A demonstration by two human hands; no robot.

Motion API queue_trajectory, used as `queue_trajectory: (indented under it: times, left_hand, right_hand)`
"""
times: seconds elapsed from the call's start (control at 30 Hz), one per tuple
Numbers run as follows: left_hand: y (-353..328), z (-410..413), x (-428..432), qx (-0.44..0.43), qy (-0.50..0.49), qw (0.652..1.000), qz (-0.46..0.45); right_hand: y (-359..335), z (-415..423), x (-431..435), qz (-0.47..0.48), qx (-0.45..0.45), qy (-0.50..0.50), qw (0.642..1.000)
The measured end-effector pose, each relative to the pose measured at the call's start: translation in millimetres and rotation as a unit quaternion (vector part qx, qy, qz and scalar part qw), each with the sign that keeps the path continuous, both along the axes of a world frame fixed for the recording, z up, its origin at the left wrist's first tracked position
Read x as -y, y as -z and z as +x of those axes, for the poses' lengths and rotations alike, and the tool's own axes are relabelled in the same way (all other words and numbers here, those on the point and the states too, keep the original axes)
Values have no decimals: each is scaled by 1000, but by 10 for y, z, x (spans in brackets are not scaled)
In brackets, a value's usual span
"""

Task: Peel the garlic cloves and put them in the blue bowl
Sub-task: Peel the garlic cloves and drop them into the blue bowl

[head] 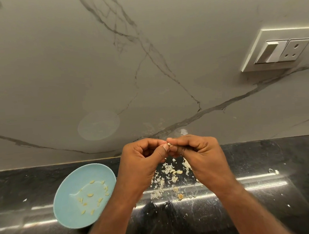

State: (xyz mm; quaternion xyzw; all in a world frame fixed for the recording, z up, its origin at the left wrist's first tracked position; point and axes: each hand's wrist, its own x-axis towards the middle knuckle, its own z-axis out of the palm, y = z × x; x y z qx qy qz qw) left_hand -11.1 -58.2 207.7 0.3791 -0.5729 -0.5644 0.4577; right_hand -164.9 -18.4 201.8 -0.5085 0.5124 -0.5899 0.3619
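**One bowl, about a dozen peeled cloves**

One blue bowl (65,214) sits left of centre on the worktop (266,209), near its back edge, holding roughly twelve peeled cloves (90,195). Two hands, the left hand (140,165) and the right hand (204,157), pinch one garlic clove (169,144). The peel scraps (167,169) by the back edge are too many to count. One switch plate (280,49) on the wall (91,66) carries one switch (268,51) and one socket (294,49).
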Motion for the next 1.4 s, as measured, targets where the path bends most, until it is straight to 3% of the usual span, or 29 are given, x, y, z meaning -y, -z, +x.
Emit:
queue_trajectory:
  times: [0.3, 0.67, 0.77, 0.9, 1.0, 1.23, 1.4]
  left_hand:
    - [-62, -15, 13, 33, -14, 998, -49]
    - [-20, -85, -24, 19, -33, 999, -21]
    - [1, -99, -33, 28, -35, 999, -14]
    - [75, -103, -3, 55, -82, 995, -13]
    - [140, -107, 50, 75, -106, 992, -4]
    - [208, -168, 93, 103, -70, 992, 4]
    - [190, -159, 52, 63, -10, 998, 3]
  right_hand:
    - [-17, 61, -23, -13, -53, 10, 998]
    - [14, 76, -33, 68, 22, -10, 997]
    - [50, 83, -29, 72, 74, -6, 995]
    - [39, 69, -25, 72, 212, 2, 975]
    - [19, 39, -19, 69, 234, 5, 970]
    - [38, 30, -26, 63, 159, 47, 984]
    - [54, -11, -37, 65, 96, 63, 991]
